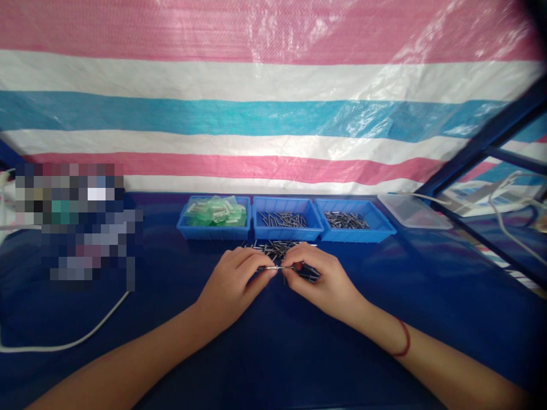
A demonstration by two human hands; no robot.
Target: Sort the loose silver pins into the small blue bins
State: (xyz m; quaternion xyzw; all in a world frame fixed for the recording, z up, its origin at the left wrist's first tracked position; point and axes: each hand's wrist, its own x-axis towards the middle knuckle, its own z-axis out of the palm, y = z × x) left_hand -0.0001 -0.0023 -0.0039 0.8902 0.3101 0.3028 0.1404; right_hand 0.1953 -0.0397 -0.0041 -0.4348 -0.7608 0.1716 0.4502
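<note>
Thumb and fingertips of my left hand [236, 279] pinch one end of a thin metal pin [277, 267]. The other end lies between the thumb and fingers of my right hand [322, 279], so the pin runs level from hand to hand. Whether it is one piece or two joined end to end is too small to tell. Just behind my fingers, a loose pile of similar dark metal pins [273, 248] spreads on the blue table [265, 353], partly hidden by my hands. A red cord circles my right wrist.
Behind the pile stand a blue bin [213, 233] with green-tinted plastic packets [217, 210], a middle bin [288, 233] and a right bin [363, 234], both with metal pins. A clear plastic lid [414, 212] lies at right. A white cable [85, 336] curves at left near a blurred-out area.
</note>
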